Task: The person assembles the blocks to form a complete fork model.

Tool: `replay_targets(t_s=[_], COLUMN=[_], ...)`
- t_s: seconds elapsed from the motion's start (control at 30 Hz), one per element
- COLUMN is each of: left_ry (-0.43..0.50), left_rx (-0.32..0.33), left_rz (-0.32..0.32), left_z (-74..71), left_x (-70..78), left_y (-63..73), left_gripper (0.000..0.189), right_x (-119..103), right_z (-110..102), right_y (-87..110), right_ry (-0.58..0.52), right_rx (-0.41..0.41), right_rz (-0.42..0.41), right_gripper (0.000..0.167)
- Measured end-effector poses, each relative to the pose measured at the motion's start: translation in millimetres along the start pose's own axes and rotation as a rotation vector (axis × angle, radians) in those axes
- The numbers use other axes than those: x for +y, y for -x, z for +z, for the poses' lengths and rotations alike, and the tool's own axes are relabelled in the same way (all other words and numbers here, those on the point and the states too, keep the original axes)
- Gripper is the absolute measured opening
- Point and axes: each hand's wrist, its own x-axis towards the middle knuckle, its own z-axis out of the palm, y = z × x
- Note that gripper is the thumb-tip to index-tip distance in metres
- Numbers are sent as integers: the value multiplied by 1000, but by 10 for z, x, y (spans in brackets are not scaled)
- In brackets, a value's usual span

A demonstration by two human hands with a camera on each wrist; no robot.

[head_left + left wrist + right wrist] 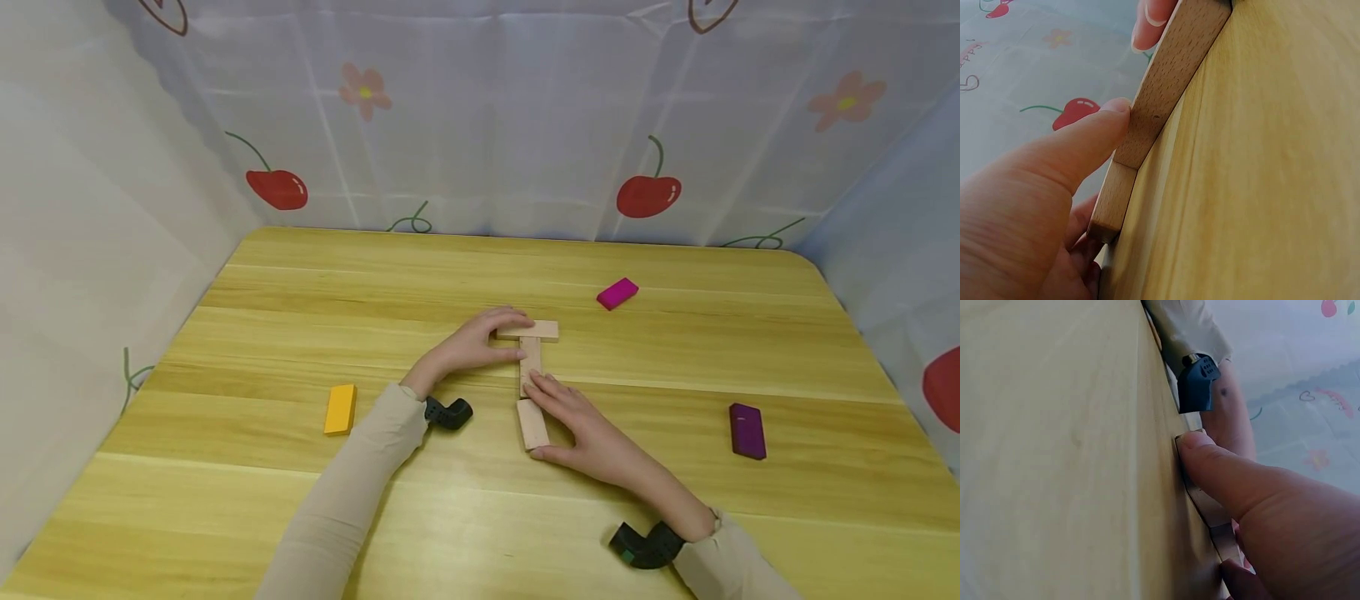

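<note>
Three plain wooden blocks lie flat on the table in a T shape. The far block [547,330] lies crosswise, the middle block [529,365] runs toward me from it, and the near block [532,426] continues the line, slightly angled. My left hand [483,342] curls its fingers over the far block, while its thumb [1107,122] touches the side of the middle block. With my right hand [588,433] I hold the near block from the right. The right thumb [1200,447] presses its near end, and the fingertips reach the middle block.
A yellow block [341,409] lies left of my left forearm. To the right is a purple block [747,431], and a magenta block [618,293] lies farther back. A patterned curtain [480,125] closes off the table's far edge. Black wrist mounts [648,546] sit on both wrists.
</note>
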Motion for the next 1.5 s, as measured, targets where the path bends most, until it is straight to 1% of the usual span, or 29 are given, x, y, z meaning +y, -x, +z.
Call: replay_targets(t_s=[0.27,0.6,0.93,1.23,1.5], left_ry=[5,3,-6,-1,1], left_rx=[0,0,3,10,8], left_rz=[-3,-14,-8,-6,-13], left_z=[9,13,21,19,7], left_x=[-5,4,3,-7,-10], left_y=[-4,-5,-16,-7,2], left_gripper=[49,49,48,49,49], right_x=[5,-3,-25,-44,-61], right_z=[6,32,40,59,103], right_y=[14,17,38,36,11], right_ry=[14,46,47,38,54], right_rx=[14,26,32,60,91], right_rz=[-28,-42,-22,-8,8], right_gripper=[64,56,56,56,58])
